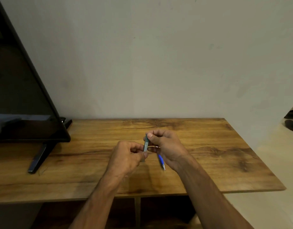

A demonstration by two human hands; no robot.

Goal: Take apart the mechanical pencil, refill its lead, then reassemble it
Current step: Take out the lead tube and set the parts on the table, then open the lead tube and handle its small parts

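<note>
**benchrat:** Forearms come in from the bottom of the frame and meet mid-frame over the wooden counter (208, 146). Anyone tell what the greyish stick is?

**leadhead:** Looks like a lead refill case (146, 143) to me, though it's small and I can't read any label. Right hand (165, 146) has its grip closed on the top end, thumb and forefinger pinching it nearly upright. Left hand (126, 154) is pinched shut at the bottom end, maybe on a cap or slider, fingers hide it.

**benchrat:** And the pencil?

**leadhead:** Blue mechanical pencil (161, 161) pokes out just below the right hand, metal tip pointing to the lower right. Can't tell if it's tucked in the palm or lying on the counter under the hand. Either way it's parked close so it's handy once a lead is out.

**benchrat:** Why hold the case upright?

**leadhead:** My guess: keeps leads from spilling while it's opened. Two hands because it's tiny and slippery. TV (27, 96) at the left of the frame is well apart, not involved.
</note>
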